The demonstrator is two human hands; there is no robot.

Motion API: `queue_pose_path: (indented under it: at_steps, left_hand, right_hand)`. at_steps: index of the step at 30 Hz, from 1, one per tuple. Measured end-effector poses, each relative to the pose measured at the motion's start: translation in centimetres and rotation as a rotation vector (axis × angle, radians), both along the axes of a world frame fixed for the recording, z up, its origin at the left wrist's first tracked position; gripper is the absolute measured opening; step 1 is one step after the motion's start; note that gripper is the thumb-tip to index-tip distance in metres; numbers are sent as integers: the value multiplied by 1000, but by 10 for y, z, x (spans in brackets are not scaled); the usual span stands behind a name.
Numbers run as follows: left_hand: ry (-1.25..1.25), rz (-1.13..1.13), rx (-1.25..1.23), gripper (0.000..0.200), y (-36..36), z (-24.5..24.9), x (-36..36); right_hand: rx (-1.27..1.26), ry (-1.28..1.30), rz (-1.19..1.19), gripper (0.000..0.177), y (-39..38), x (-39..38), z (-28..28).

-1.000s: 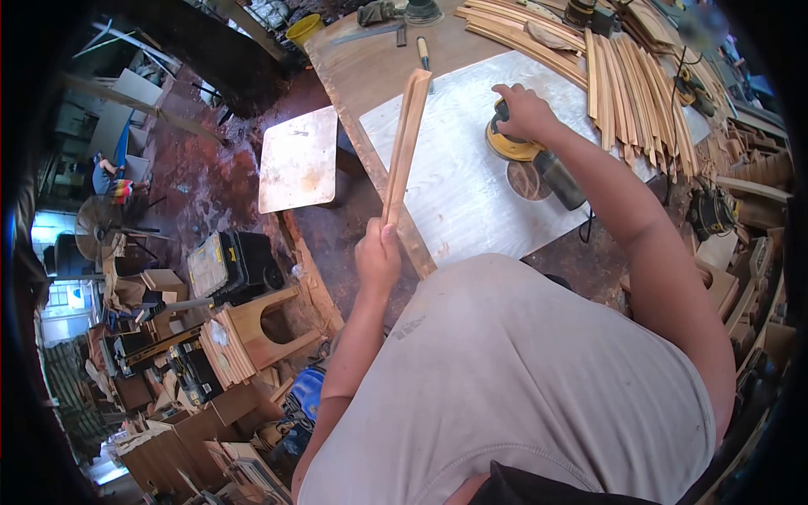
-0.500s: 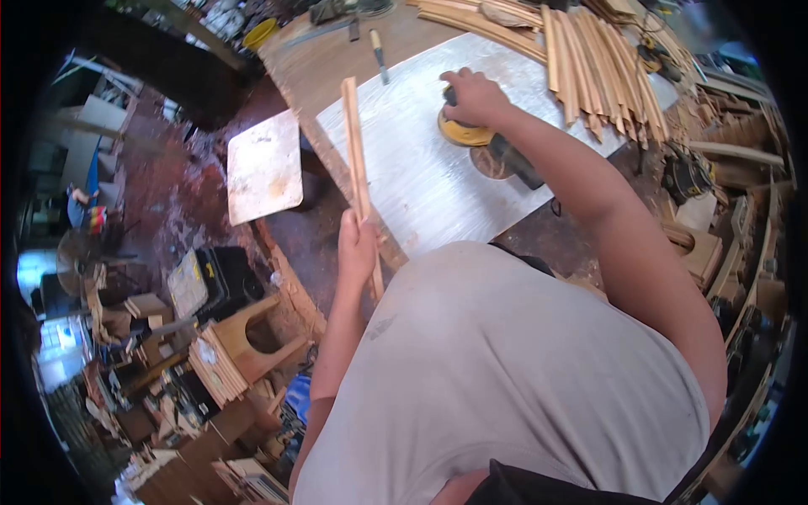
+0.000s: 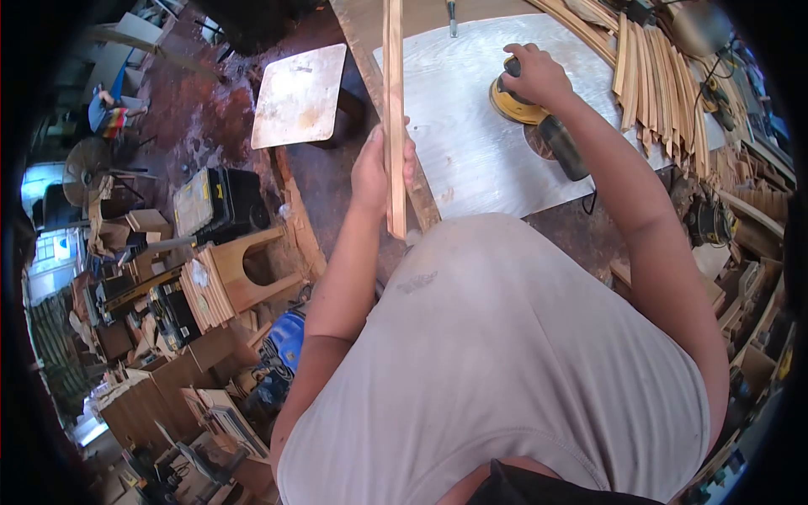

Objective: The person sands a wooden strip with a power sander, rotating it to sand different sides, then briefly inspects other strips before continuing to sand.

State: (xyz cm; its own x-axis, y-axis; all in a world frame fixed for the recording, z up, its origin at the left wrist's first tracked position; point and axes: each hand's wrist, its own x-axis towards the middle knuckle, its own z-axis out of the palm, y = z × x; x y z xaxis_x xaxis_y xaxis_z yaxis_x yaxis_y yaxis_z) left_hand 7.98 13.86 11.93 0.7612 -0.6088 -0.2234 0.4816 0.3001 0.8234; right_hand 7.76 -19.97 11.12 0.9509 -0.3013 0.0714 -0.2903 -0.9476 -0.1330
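My left hand [image 3: 370, 175] is closed around a long, narrow wooden strip [image 3: 393, 97], gripping it near its lower end. The strip points away from me above the table's left edge, and its far end runs out of view. On the pale, smooth-faced board [image 3: 459, 156], a yellow and black orbital sander [image 3: 512, 107] rests with its dark dust canister [image 3: 562, 150] toward me. My right hand [image 3: 539, 77] grips the sander's top, fingers curled over it. Beneath the canister shows a round brown patch or hole, which I cannot make out.
Many thin wooden strips [image 3: 661, 93] are heaped at the table's right. A chisel-like tool [image 3: 452, 18] lies at the far edge. Left of the table stand a square-topped stool [image 3: 299, 97] and a black toolbox [image 3: 223, 202]. A person [image 3: 103, 109] sits far left.
The wooden strip has come up closer to me and now points straighter ahead, with my left hand raised. My view has shifted; my right hand is still on the sander.
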Motion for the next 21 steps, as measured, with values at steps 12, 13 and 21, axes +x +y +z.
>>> queue_pose_path:
  at_steps: [12,13,21]
  left_hand:
    - [-28,80,-131,42,14,-5,14]
    - [-21,74,-116,39,18,-12,17]
    - [-10,72,-45,41,12,-32,18]
  right_hand:
    - [-31,1,33,54,17,17,0]
    - [-21,-9,30,53,16,15,-1]
    - [163,-674,399,50,45,-22,-11]
